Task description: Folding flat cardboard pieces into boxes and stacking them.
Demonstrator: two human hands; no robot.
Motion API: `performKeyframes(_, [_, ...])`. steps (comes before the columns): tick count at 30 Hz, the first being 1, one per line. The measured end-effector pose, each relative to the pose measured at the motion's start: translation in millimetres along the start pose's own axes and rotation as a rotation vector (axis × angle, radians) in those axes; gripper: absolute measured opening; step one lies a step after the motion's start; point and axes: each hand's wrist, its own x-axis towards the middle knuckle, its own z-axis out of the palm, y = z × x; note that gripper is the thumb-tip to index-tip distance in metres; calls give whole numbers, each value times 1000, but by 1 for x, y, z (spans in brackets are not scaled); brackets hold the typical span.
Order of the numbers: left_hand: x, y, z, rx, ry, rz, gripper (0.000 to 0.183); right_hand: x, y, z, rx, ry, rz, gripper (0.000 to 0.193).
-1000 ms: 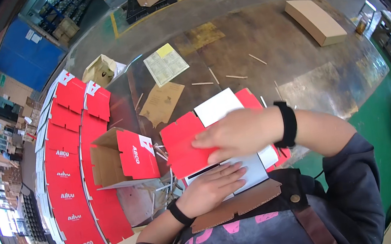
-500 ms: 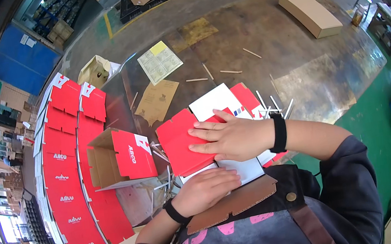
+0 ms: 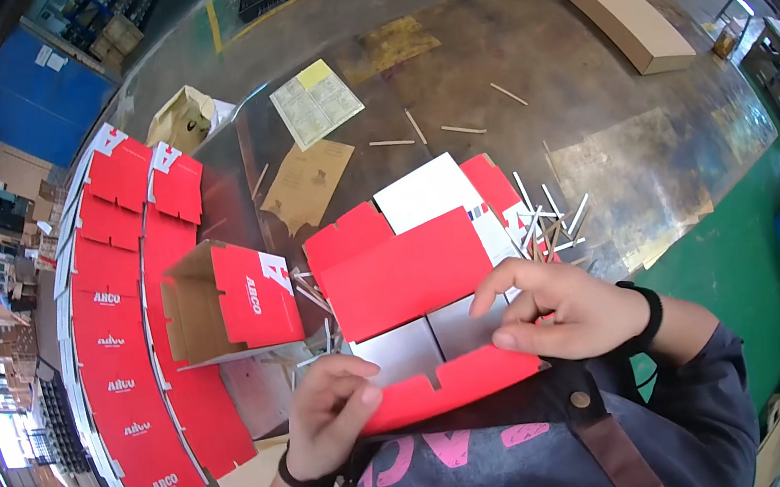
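Note:
In front of me lies a folded-flat red and white carton, its near flap bent up toward my apron with the red face showing. My left hand is at the left end of that flap, thumb and fingers apart. At the flap's right end is my right hand, its thumb at the edge and its index finger stretched out over the white panel. Neither hand visibly grips anything. To the left stands an opened red box, its brown inside facing left.
Rows of overlapping red carton blanks run along the left. White and brown strips are heaped right of the carton, with several more scattered over the table. Farther back lie a printed sheet, a brown paper and a long brown box.
Both hands have lifted off the carton's middle and moved apart to the near flap's ends. That flap showed brown before and now shows red. My view has shifted slightly.

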Motion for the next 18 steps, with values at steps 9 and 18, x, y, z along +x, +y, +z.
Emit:
performKeyframes(9, [23,-23,-19,889,22,621,29,4,36,-21,-499,169,-371,28])
performKeyframes(18, [74,-74,-24,183,146,101,47,30,89,-17,-352,618,-8,48])
